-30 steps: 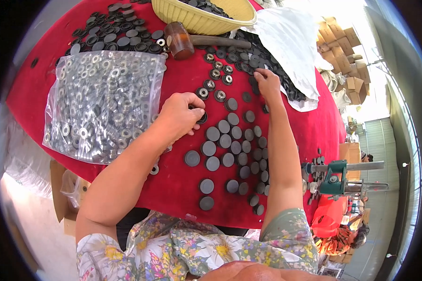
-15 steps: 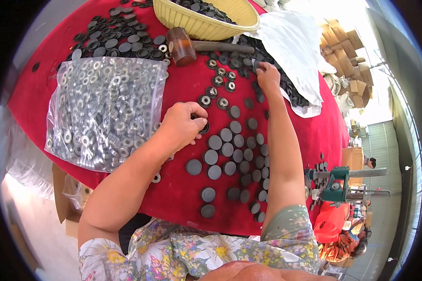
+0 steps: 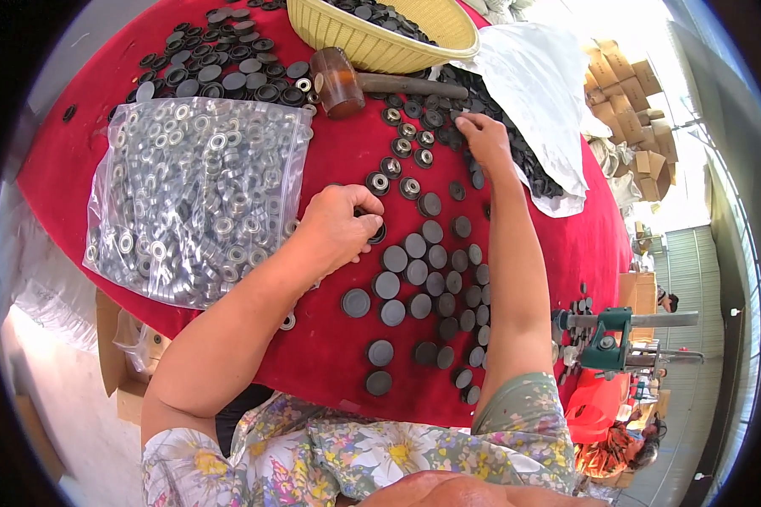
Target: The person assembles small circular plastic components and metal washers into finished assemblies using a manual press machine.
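My left hand (image 3: 340, 221) is closed, its thumb and fingers round a black round cap (image 3: 380, 234) that they partly hide. Beyond it on the right, my right hand (image 3: 487, 144) pinches at the edge of a heap of small black parts (image 3: 524, 160); what lies between its fingertips is too small to make out. Metal ball bearings seated in black caps (image 3: 391, 166) stand in a loose group between the hands. Nearer to me, several dark grey round caps (image 3: 386, 285) lie spread on the red cloth (image 3: 313, 355).
A clear plastic bag of bearings (image 3: 194, 194) lies at left. Behind are a mallet (image 3: 338, 83), a yellow basket (image 3: 380, 38) of black parts and more black caps (image 3: 211, 72). A white sack (image 3: 533, 93) and a green metal press (image 3: 615, 338) stand to the right.
The whole view has shifted slightly, moving the table's things a little right in the picture. My left hand keeps its grip; my right fingertips stay at the black heap, their pinch slightly altered.
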